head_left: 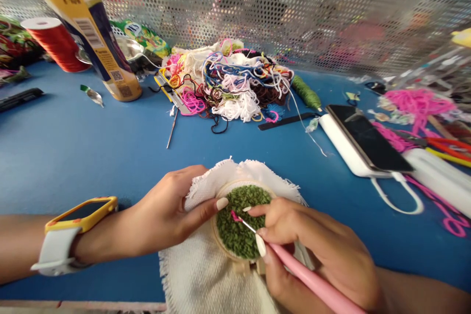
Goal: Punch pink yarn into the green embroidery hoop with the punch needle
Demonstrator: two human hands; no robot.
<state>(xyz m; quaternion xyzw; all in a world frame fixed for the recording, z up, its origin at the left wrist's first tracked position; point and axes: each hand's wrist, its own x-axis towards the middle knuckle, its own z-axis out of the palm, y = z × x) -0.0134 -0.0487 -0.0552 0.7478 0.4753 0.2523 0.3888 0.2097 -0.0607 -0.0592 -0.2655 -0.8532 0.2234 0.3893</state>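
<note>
A small embroidery hoop (215,238) grips off-white cloth (200,274) with frayed edges. Dense green yarn loops (239,243) fill its circle, and a small tuft of bright pink yarn (234,216) stands near the middle. My left hand (176,211) is closed on the hoop's left side, thumb on the rim and green loops, fingers hidden under the cloth. In my right hand (305,240) is a pink-handled crochet hook (300,272), pinched near its metal shaft. Its tip meets the pink tuft, and my index finger rests by the green loops.
Beyond the hoop lies a heap of mixed yarn (243,81). A yellow bottle (91,34) and red thread spool (55,44) stand at the left. To the right are a phone (368,135) on a white power bank (340,144), pink yarn (419,105) and orange-handled scissors (451,144).
</note>
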